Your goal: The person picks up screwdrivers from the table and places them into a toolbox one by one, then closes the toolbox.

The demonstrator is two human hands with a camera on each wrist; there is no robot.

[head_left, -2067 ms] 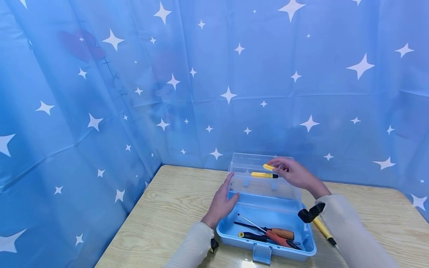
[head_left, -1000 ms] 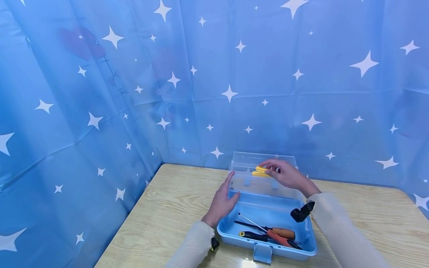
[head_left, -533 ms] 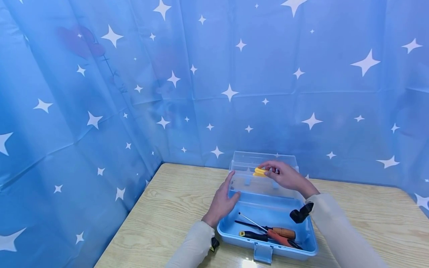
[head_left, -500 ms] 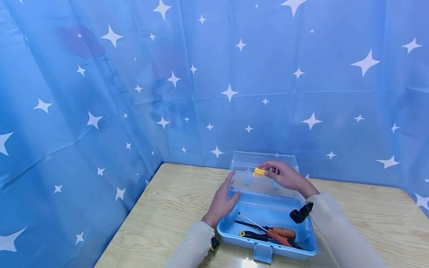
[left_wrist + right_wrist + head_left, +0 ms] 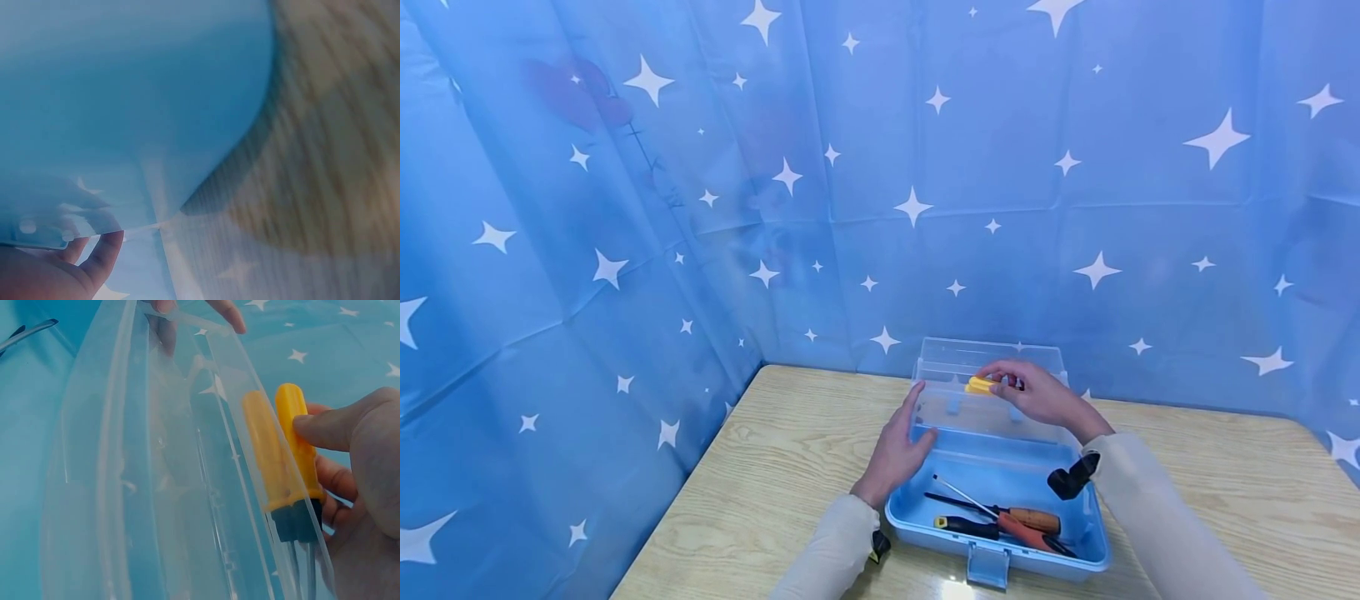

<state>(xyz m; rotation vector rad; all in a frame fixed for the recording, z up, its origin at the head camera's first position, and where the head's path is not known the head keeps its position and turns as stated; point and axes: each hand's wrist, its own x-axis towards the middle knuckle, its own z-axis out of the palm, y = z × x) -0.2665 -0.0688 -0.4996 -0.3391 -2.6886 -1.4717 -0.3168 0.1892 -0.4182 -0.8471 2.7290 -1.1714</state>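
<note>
The right hand (image 5: 1039, 393) pinched a yellow-handled screwdriver (image 5: 299, 419) at the raised clear lid (image 5: 943, 410) of a blue toolbox (image 5: 988, 454), thumb laid on the handle. A second yellow-handled screwdriver (image 5: 257, 440) lay right beside it, seen through a lid panel; whether the hand also touched this one could not be told. In the head view only the two yellow handle ends showed past the fingertips, while the right wrist view gave both black collars and two metal shanks.

The left hand (image 5: 895, 450) stood at the lid's left end, index finger straight and thumb held apart; whether it gripped the lid was unclear. The left wrist view caught some of its fingers at the clear edge.

Three tools lay in the box, visible together only from the head: a red-handled screwdriver (image 5: 1021, 531) crossing a brown-handled screwdriver (image 5: 1036, 522), and a black-handled tool (image 5: 968, 527) with a yellow end. One latch (image 5: 987, 568) hung at the front. The box sat on a wood-grain table (image 5: 775, 467) before a blue, star-printed curtain (image 5: 1000, 125), whose faint dark marks at left were too blurred to read.
</note>
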